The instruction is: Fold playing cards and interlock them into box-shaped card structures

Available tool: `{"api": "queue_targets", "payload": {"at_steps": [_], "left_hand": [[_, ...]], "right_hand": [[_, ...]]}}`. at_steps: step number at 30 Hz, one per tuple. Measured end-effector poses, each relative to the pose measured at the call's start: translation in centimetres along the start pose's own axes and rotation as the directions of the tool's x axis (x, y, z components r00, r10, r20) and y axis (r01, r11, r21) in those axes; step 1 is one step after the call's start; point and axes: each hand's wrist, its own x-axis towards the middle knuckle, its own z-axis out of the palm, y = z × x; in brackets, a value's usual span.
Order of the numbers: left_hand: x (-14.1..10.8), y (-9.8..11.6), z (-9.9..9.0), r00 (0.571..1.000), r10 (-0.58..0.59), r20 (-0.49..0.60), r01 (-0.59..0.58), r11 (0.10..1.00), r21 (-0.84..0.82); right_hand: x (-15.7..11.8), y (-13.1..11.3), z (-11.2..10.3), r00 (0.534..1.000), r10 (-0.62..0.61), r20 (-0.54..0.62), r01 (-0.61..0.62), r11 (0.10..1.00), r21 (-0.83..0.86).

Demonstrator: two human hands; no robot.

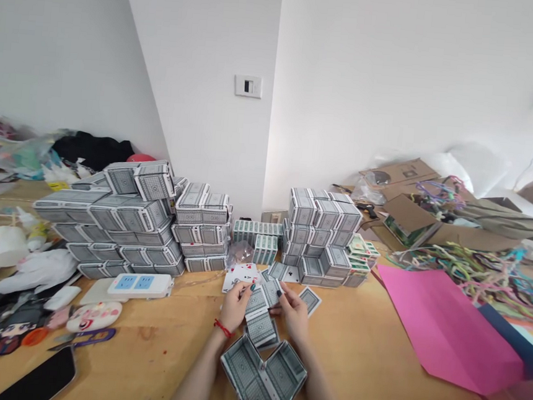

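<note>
Well right of the heart-shaped card tray (246, 372), a cardboard box (408, 213) has colourful cords (449, 191) at its top; just beyond the tray, left hand (237, 306) and right hand (293, 311), angled inward, pinch playing cards (258, 302).

I face a light-brown wooden tabletop (359, 364). To my left lie 1 black phone (43, 376) and 1 pair of purple-handled metal scissors (101, 336). Close before me sits 1 open, heart-shaped box of grey patterned cards (248, 376). Farther back stand a high grey-and-white left stack of card blocks (128, 228) and a stepped grey right stack (317, 232). To my right, 1 bright pink paper sheet (451, 334) overlaps a dark blue sheet (509, 333).
</note>
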Motion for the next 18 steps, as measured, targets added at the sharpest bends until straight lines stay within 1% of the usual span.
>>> {"api": "queue_targets", "payload": {"at_steps": [4, 7, 8, 10, 12, 13, 14, 16, 18], "left_hand": [[0.0, 0.0, 0.0, 1.0, -0.005, -0.019, 0.005, 1.0, 0.003], [0.0, 0.3, -0.1, 0.998, -0.045, -0.031, 0.041, 0.992, -0.122], [0.0, 0.5, -0.2, 0.998, -0.068, -0.012, 0.064, 0.979, -0.192], [0.0, 0.7, -0.3, 0.991, -0.098, 0.085, 0.121, 0.937, -0.329], [0.0, 0.8, -0.2, 0.975, -0.094, 0.203, 0.168, 0.907, -0.387], [0.0, 0.8, -0.1, 0.967, -0.092, 0.237, 0.18, 0.906, -0.383], [-0.1, 0.7, 0.0, 0.964, -0.099, 0.247, 0.188, 0.911, -0.367], [-0.1, 0.5, 0.3, 0.964, -0.146, 0.221, 0.219, 0.907, -0.359], [-0.1, 0.3, 0.5, 0.956, -0.213, 0.202, 0.283, 0.852, -0.441]], "right_hand": [[0.0, -0.1, 0.1, 1.0, -0.012, 0.027, 0.012, 1.0, 0.006], [0.1, 0.1, 0.0, 1.0, -0.023, 0.009, 0.023, 0.999, 0.035], [0.1, 0.1, 0.0, 1.0, -0.028, -0.01, 0.029, 0.998, 0.05], [0.2, 0.2, -0.1, 0.998, -0.034, -0.047, 0.038, 0.995, 0.089], [0.3, 0.2, -0.2, 0.998, -0.025, -0.061, 0.033, 0.99, 0.137], [0.3, 0.3, -0.2, 0.998, -0.017, -0.058, 0.026, 0.987, 0.156], [0.4, 0.3, -0.3, 0.998, -0.013, -0.053, 0.022, 0.986, 0.167], [0.6, 0.4, -0.6, 0.998, -0.021, -0.054, 0.028, 0.989, 0.148], [0.7, 0.5, -1.1, 0.993, -0.067, -0.097, 0.072, 0.996, 0.052]]}}
